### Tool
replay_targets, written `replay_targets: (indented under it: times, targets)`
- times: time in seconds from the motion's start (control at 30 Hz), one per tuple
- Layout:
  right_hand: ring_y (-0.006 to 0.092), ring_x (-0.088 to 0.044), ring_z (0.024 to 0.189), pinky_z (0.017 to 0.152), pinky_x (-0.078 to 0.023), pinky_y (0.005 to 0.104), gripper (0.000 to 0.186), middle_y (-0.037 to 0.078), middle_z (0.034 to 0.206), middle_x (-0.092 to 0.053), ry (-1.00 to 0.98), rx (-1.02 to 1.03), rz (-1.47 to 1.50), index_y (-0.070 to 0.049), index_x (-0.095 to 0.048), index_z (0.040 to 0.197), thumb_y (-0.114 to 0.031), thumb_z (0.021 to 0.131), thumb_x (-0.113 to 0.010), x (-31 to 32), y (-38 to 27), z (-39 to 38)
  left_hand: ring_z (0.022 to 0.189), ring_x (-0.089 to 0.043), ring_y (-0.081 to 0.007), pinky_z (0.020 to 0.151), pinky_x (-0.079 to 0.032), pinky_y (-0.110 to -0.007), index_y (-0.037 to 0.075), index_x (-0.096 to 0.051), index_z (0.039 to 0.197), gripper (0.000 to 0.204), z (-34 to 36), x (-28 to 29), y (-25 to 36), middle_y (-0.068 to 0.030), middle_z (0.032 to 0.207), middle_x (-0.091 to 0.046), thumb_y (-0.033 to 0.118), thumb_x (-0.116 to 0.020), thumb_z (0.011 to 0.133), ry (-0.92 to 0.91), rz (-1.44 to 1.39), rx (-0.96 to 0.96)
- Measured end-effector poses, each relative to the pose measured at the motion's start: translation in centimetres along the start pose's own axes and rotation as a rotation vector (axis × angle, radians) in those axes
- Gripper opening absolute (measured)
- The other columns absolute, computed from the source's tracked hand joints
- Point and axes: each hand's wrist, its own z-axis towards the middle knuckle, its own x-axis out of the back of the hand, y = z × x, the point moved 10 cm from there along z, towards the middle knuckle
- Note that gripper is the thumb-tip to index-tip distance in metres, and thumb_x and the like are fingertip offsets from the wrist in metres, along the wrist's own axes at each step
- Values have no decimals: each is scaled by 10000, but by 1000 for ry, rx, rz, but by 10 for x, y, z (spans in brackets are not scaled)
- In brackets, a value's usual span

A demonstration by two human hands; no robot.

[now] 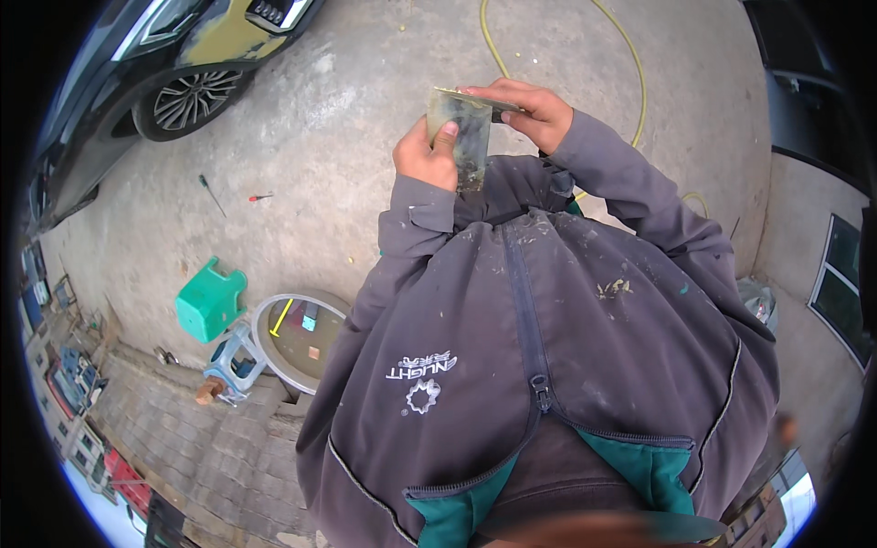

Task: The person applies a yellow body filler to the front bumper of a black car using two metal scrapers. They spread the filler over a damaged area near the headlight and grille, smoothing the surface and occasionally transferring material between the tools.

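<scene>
Pretty flat, soft daylight. The left grip [427, 157] looks crisp, but the sky [85, 487] far below it's blown out, a brown patch [585, 532] down there's blurry, and fisheye warps the rim.

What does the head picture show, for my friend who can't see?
The left hand grips a smeared flat plate while the right hand holds another flat piece at its top edge. Below them is the person's gray jacket; to the left are a car, a green stool and a round tub.
</scene>
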Motion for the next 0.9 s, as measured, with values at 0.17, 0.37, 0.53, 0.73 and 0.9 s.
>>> replay_targets:
  times: [0.17, 0.37, 0.53, 0.73, 0.9]
  targets:
    - [198, -516, 1098, 934, -399, 306, 522, 94, 1163, -554, -23, -174, 70, -15, -471, 1288, 113, 783, -429, 0, 65, -9, 740, -558, -124, 676, -459, -293, -45, -604, 999, 189, 0, 2, 17, -68, 818, -644, 103, -537, 902, -22, -230, 45]
    - [170, -497, 1128, 946, -396, 306, 472, 78, 1248, -521, 39, -190, 488, 10, -444, 1301, 37, 830, -464, 11, -3, -2, 806, -567, -121, 722, -455, -260, -64, -584, 1063, 242, -1, -4, -19, -81, 928, -641, 115, -534, 907, -82, -160, 77]
    - [219, -508, 1107, 961, -385, 311, 553, 104, 1172, -534, -12, -31, 180, -19, -475, 1292, 105, 762, -375, 3, -12, -2, 791, -563, -117, 706, -453, -257, -65, -585, 1057, 228, -4, 1, -9, -79, 910, -643, 92, -534, 899, 5, -83, 53]
    - [249, -517, 1116, 962, -400, 316, 614, 91, 1152, -565, -99, -145, -134, -96, -487, 1298, 122, 730, -403, -6, 10, -5, 784, -568, -115, 697, -456, -258, -72, -584, 1035, 225, -1, 5, -13, -84, 894, -641, 103, -538, 900, 21, 103, 1]
    - [234, -525, 1144, 961, -418, 335, 545, 97, 1215, -559, -23, -201, 63, -64, -454, 1313, 91, 791, -437, 6, 58, -10, 765, -560, -105, 687, -457, -257, -51, -590, 1051, 207, 5, 10, 26, -72, 889, -644, 83, -534, 905, -44, -289, 50]
